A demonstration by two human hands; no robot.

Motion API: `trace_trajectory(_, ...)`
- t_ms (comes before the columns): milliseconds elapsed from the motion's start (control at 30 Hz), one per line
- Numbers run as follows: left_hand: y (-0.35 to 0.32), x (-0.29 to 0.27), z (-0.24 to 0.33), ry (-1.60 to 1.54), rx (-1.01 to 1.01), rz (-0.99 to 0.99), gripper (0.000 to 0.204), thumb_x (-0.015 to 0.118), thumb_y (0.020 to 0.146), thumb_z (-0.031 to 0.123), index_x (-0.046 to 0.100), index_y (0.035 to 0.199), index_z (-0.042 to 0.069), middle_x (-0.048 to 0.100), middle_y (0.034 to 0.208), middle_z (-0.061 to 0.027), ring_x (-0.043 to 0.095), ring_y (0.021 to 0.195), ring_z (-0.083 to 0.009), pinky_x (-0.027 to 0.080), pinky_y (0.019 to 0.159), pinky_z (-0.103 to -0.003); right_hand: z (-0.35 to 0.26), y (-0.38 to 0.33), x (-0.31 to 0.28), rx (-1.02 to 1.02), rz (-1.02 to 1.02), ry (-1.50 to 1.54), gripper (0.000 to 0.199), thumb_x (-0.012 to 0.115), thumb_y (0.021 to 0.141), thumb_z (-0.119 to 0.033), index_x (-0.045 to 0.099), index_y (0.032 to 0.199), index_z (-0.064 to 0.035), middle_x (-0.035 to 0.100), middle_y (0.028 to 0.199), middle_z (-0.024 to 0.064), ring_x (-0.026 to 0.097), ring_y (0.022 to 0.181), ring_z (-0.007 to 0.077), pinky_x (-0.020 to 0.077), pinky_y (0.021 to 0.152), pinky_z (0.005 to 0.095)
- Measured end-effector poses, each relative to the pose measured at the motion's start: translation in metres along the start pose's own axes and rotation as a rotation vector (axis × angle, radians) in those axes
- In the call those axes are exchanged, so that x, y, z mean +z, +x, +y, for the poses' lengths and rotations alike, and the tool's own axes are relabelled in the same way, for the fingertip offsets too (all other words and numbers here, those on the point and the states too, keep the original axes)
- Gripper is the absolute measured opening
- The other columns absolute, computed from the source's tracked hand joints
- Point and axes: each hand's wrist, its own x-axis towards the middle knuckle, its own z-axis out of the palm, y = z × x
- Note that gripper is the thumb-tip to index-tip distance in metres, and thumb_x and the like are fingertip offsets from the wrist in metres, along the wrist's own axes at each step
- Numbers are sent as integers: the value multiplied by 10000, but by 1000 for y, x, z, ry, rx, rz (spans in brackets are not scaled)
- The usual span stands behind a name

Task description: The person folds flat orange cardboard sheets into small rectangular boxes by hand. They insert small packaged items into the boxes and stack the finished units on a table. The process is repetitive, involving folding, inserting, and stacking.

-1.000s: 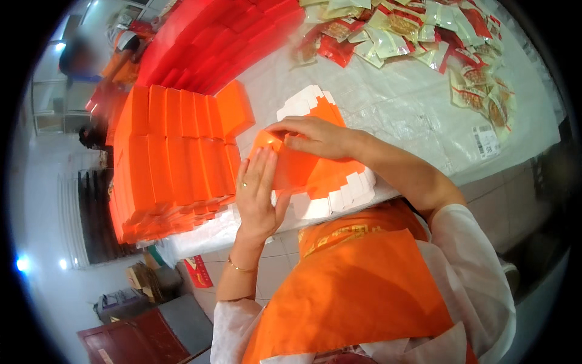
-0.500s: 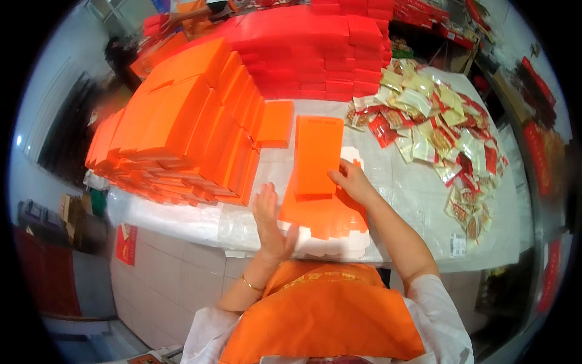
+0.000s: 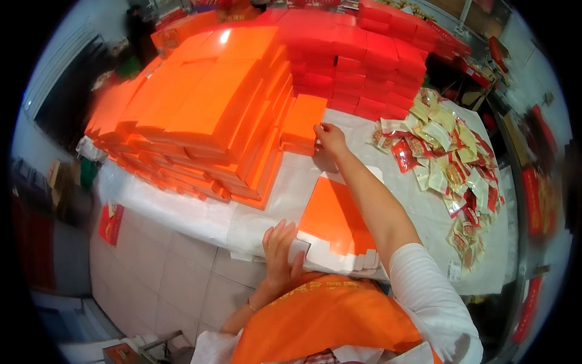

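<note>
**Q:** State the position of the orange carton [image 3: 305, 114].
**A:** It lies flat on the tabletop [image 3: 424, 227], just beside the right side of the tall stack of orange cartons [image 3: 200, 109]. A line across its near end suggests a second carton beneath; this cannot be confirmed.

**Q:** State the condition of each hand.
**A:** Right hand [image 3: 331, 141]: fingers bent, fingertips at the carton's right edge. Whether they grip or merely touch cannot be told. Left hand [image 3: 280, 250]: open, fingers extended, thumb apart, nothing visible in it. It is at the near left corner of the flat carton blanks [image 3: 332, 209]; contact is unclear.

**Q:** How should the carton handle?
**A:** Judged by its look, as thin folded board: light, fairly stiff along the folds, weaker at the middle of each panel. The smooth face may slide. Hard pressure would probably dent it.

**Q:** Where is the correct hold?
**A:** Across the narrow sides, thumb opposite fingers, close to the folded edges. Avoid pressing the broad top.
</note>
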Motion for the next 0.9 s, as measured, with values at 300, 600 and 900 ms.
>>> trace_trajectory(300,9,34,-21,-117,-290,-114,396,586,839,52,526,1215,-57,561,1079,-209,532,1000,-372,441,865,-419,-17,-144,-74,-149,-22,87,215,585,914,-162,611,1057,-4,633,850,84,602,772,170,498,673,309)
trace_trajectory(600,45,61,-28,-179,-551,-241,240,609,823,52,622,1055,-9,594,907,-147,590,777,-278,485,722,-377,-1,-277,-118,-312,230,-570,395,655,778,-21,607,1170,-33,538,1144,140,482,1092,314,411,946,366)
trace_trajectory(900,95,60,-8,-358,-632,-315,170,556,865,-19,567,1034,-24,609,799,-57,535,668,-87,437,594,-237,5,-274,-133,-276,166,-457,424,673,772,-40,593,1188,-34,537,1149,129,504,1073,312,427,935,370)
